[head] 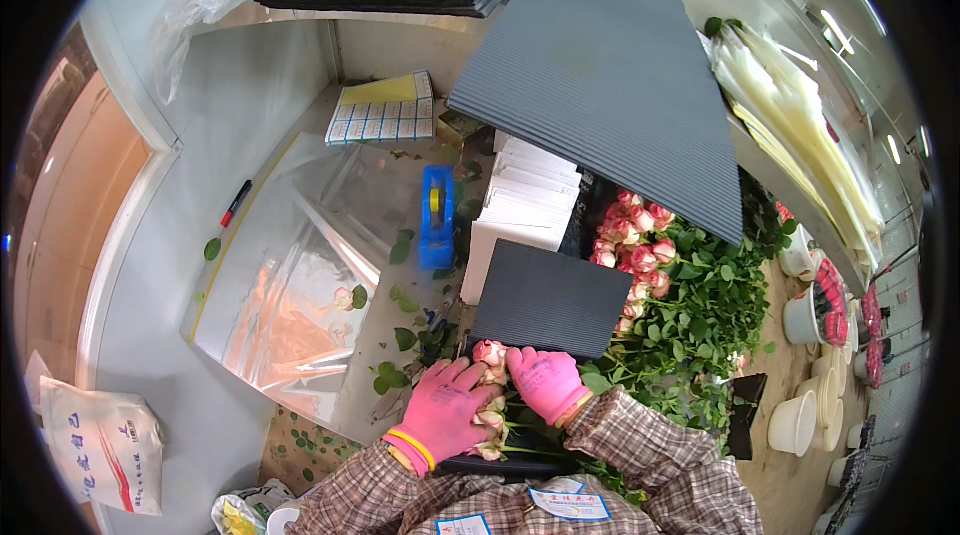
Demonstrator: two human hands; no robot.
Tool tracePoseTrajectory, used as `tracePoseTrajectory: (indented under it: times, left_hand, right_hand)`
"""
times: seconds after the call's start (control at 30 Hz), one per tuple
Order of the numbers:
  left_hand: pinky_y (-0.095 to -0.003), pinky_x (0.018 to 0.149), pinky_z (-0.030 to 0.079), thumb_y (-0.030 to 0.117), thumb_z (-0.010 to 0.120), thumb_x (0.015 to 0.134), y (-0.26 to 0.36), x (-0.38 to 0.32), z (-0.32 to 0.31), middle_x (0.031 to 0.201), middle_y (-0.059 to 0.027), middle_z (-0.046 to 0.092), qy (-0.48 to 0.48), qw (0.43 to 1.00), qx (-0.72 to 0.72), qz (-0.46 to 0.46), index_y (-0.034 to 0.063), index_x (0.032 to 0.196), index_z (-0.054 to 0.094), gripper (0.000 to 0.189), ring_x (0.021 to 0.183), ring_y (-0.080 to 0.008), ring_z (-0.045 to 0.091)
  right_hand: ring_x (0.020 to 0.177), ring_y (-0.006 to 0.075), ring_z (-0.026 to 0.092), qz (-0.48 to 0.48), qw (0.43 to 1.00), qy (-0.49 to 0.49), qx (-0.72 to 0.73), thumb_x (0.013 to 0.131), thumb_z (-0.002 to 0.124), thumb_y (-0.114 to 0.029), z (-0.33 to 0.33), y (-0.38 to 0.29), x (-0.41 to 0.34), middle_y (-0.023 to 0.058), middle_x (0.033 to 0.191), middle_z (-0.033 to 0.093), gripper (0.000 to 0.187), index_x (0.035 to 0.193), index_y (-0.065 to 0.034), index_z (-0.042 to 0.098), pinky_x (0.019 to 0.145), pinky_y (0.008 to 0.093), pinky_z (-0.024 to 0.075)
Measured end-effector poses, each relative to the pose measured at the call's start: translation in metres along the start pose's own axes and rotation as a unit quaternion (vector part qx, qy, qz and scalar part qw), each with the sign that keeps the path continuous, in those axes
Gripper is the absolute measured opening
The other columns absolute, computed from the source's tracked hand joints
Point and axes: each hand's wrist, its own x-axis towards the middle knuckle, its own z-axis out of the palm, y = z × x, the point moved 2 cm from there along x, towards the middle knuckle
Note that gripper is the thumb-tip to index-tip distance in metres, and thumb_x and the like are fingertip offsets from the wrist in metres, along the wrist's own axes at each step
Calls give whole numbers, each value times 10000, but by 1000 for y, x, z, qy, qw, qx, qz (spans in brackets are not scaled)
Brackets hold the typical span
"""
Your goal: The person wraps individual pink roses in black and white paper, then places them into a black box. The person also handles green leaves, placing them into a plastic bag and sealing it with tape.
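Note:
My left hand [448, 411], in a pink glove, lies against a row of pale pink and cream roses [491, 415]. Its fingers and thumb reach over the blooms; how firmly they grip is not clear. At the top of that row is a pink-edged rose [490, 352], touched by my right hand [547, 385] in a matching glove. The right fingers are curled and partly hidden, so their hold cannot be seen. Directly beyond both hands a small dark corrugated sheet [551, 295] leans on a stack of white folded card [525, 197].
A blue tape dispenser [436, 220] stands beside clear plastic sleeves [300, 295]. Pink roses [637, 235] with leafy stems [697, 302] lie to the right. A large corrugated sheet [607, 70] overhangs them. A marker [237, 203] and a label sheet [382, 111] lie farther back.

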Motion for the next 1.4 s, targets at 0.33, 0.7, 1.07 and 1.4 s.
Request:
tracePoseTrajectory:
  times: [0.33,0.7,1.07,1.4]
  left_hand:
    - [-468,1045,438,269,702,774,4,19,-12,1332,-153,592,-44,993,71,79,100,1092,704,361,1254,-334,533]
    - [-449,1009,452,170,656,748,-2,26,-17,1258,-96,627,-44,989,72,119,153,1142,718,400,1212,-301,565]
    - [-518,1108,388,171,657,764,-9,20,-11,1412,-114,557,-106,989,62,85,203,1339,631,577,1319,-358,503]
    - [-502,1161,341,59,569,813,-21,8,-6,1487,-126,509,-112,988,73,79,240,1409,589,623,1350,-344,478]
  right_hand:
    - [746,272,731,72,996,-50,27,925,587,-204,-9,-9,8,91,909,693,148,1017,-91,610,585,430,558]
    - [1150,322,660,259,917,67,297,898,686,-542,42,209,97,184,1214,709,607,1255,-51,680,1008,411,494]
    - [1114,352,663,270,915,109,279,911,713,-465,74,220,112,219,1172,711,561,1244,-16,667,974,411,507]
    - [1043,306,686,259,800,166,515,926,723,-358,-24,193,68,211,1153,718,486,1188,49,684,926,390,531]
